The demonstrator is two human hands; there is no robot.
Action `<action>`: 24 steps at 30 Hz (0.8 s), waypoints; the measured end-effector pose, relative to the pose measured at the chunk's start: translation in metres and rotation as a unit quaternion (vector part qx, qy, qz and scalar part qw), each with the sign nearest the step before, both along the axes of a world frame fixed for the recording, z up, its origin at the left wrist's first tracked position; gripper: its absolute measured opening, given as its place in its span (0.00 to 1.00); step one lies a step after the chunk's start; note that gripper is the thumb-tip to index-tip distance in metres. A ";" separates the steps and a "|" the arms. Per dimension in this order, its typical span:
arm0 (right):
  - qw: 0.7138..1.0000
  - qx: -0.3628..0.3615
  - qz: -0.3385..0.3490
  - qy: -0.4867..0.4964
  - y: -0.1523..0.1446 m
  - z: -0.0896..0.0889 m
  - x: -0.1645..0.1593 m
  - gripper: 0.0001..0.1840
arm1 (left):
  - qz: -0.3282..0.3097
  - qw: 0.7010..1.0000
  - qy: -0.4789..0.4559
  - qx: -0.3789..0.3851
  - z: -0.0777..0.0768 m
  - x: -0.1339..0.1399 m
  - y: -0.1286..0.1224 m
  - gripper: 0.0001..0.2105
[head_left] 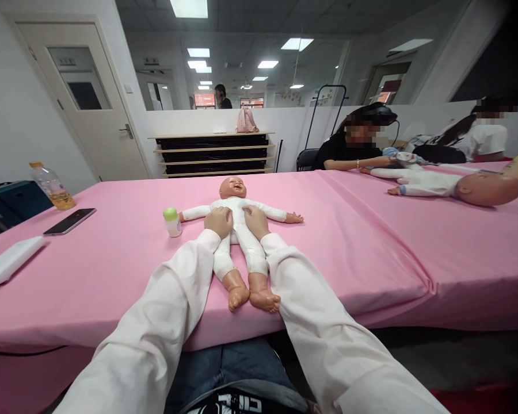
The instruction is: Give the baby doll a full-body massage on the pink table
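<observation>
Pink table [125,270] across the whole width of the view, with a long crease in its cover [349,253] well to the right. In the middle of it, toward the near side, a bald, white-clad doll [238,215], flat on its back, face up. Biggest risk here: a slide off the near edge, with both feet close to it, most likely from a strong two-handed pull backward. Also possible: a twist out of line, from more push on one side than on the other, or a rumpled cover, from dragging instead of lifting. Long axis nearly straight ahead, slightly aslant, with the feet a little farther right than the head; crown pointing away from the camera, toes toward it, arms stretched out to both sides, legs side by side. Smaller, left hand [218,222] and right hand [257,222], bare, one on each side of the lower trunk, both touching the doll, with a strip of white belly between. Fingers curled inward, tips mostly hidden; cannot tell a firm clamp from a light rest. With a loose hold, a slip along the smooth body quite conceivable. Smallest, a green-lidded jar [172,224], upright, just beside the outstretched doll arm on the left; at risk of tipping, from a nudge by that arm or a careless sideways sweep.
</observation>
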State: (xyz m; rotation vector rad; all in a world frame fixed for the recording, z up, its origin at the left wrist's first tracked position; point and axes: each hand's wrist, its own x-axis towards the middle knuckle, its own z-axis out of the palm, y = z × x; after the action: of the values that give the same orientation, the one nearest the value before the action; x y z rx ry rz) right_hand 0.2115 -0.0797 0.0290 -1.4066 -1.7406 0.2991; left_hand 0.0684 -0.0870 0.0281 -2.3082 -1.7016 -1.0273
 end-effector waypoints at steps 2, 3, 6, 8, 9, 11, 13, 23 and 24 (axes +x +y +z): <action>0.998 0.018 0.057 0.007 0.001 -0.001 -0.002 0.17 | -0.062 0.998 0.004 0.017 -0.001 0.001 0.000 0.14; 0.997 0.018 0.077 0.009 0.003 -0.002 -0.003 0.18 | -0.089 0.996 -0.003 0.014 -0.001 0.001 0.002 0.16; 0.997 -0.018 0.080 0.000 0.006 -0.004 -0.004 0.21 | -0.083 0.995 -0.041 -0.031 -0.003 -0.001 0.008 0.19; 0.997 -0.044 0.056 -0.009 0.005 -0.004 -0.003 0.22 | -0.022 0.997 -0.055 -0.057 -0.003 -0.002 0.008 0.18; 0.998 -0.050 0.044 -0.012 0.003 -0.003 -0.003 0.22 | 0.013 0.997 -0.053 -0.062 -0.002 -0.002 0.007 0.17; 0.998 -0.052 0.025 -0.018 -0.002 -0.001 -0.002 0.20 | 0.067 0.996 -0.032 -0.058 0.002 -0.001 0.001 0.17; 0.998 -0.052 0.009 -0.027 -0.007 0.002 -0.002 0.19 | 0.070 0.997 -0.003 -0.041 0.004 0.000 -0.004 0.16; 0.999 -0.035 0.004 -0.025 -0.012 0.006 -0.005 0.18 | -0.020 0.994 -0.063 -0.091 -0.005 -0.002 0.012 0.19; 0.999 -0.022 0.018 -0.025 -0.015 0.007 -0.007 0.18 | -0.003 0.993 -0.075 -0.093 -0.005 -0.003 0.011 0.18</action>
State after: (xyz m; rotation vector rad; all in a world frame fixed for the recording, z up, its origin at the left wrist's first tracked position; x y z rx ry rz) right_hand 0.2042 -0.0949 0.0361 -1.4263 -1.8105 0.3260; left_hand 0.0654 -0.0762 0.0236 -2.4019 -1.9249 -1.1136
